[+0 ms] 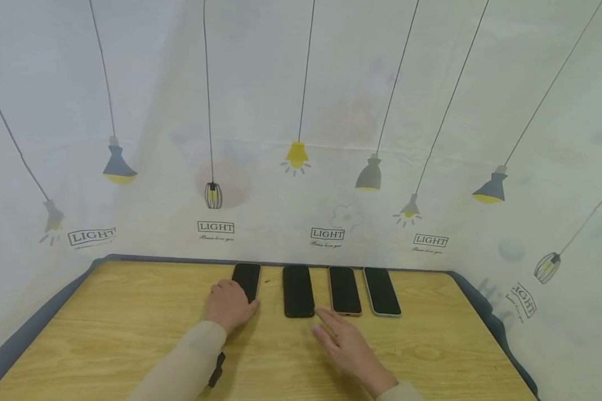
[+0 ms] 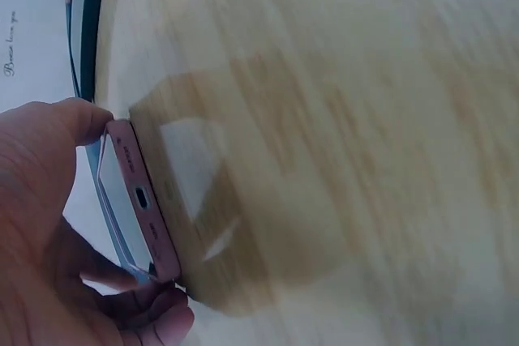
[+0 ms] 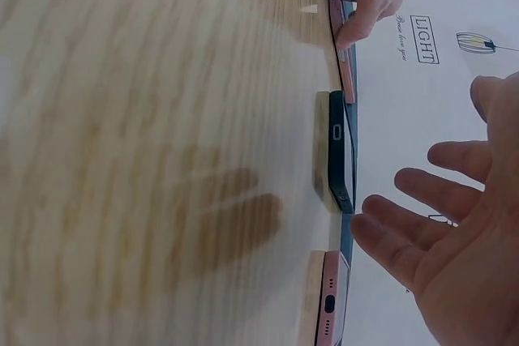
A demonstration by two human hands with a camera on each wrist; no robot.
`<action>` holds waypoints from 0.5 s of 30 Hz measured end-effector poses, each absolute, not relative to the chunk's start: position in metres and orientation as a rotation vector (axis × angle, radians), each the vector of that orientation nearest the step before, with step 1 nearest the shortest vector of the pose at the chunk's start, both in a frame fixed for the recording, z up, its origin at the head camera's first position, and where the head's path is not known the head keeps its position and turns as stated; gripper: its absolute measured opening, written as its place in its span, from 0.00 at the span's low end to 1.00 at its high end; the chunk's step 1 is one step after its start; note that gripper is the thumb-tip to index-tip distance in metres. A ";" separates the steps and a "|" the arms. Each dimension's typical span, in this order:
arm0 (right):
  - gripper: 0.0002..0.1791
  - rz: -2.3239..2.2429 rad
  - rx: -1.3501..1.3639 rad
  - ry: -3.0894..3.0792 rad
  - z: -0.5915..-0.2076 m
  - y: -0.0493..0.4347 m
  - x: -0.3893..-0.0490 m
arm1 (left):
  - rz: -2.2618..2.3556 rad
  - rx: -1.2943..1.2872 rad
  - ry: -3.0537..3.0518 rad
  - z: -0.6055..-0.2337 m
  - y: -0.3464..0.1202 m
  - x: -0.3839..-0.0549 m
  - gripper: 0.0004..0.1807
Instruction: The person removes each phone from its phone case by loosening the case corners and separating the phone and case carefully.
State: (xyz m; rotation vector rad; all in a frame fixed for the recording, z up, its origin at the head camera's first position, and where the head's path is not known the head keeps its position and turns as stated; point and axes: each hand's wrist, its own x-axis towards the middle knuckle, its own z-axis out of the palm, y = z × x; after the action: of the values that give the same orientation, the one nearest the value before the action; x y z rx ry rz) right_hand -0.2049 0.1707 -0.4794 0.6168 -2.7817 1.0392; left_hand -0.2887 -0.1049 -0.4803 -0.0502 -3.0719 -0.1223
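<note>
Pink-edged phone (image 1: 248,278) noted at the left end of a row of four, near the far edge of the wood-grain table (image 1: 130,312). It is gripped by its long sides in the left hand (image 1: 229,305), with the thumb set against one side and curled fingers against the other. By the right hand (image 1: 351,345) nothing is held; its fingers are extended and slightly parted, the tips close to the lower right corner of a black phone (image 1: 298,291), contact not determinable. Step in hand judged to be placing or adjusting of the gripped phone; whether it is fully seated cannot be told. For the next move, a light, level hold would seem to be called for, so that the black phone is not knocked. Dark screen faced upward; glass paled by reflection in the left wrist view, where a port (image 2: 143,198) is seen in the pink end. Farther right, a second pink-edged phone (image 1: 345,291) and a pale-edged phone (image 1: 382,292) are set close together.
</note>
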 end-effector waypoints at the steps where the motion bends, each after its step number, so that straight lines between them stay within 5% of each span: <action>1: 0.27 1.046 0.615 -2.781 -0.479 0.170 -0.205 | -0.122 -0.046 -3.068 -0.479 -0.104 -0.289 0.49; 9: 0.27 1.121 0.620 -2.786 -0.478 0.168 -0.208 | -0.333 0.057 -3.065 -0.485 -0.113 -0.296 0.38; 15: 0.27 1.122 0.635 -2.785 -0.477 0.168 -0.210 | -0.604 0.111 -3.075 -0.477 -0.118 -0.295 0.40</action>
State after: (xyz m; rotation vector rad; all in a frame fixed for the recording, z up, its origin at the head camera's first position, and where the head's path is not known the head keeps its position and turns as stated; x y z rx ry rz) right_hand -0.2098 0.1677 -0.4769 0.6345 -2.7848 1.1219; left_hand -0.2954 -0.1177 -0.4773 0.1108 -3.0751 -0.6042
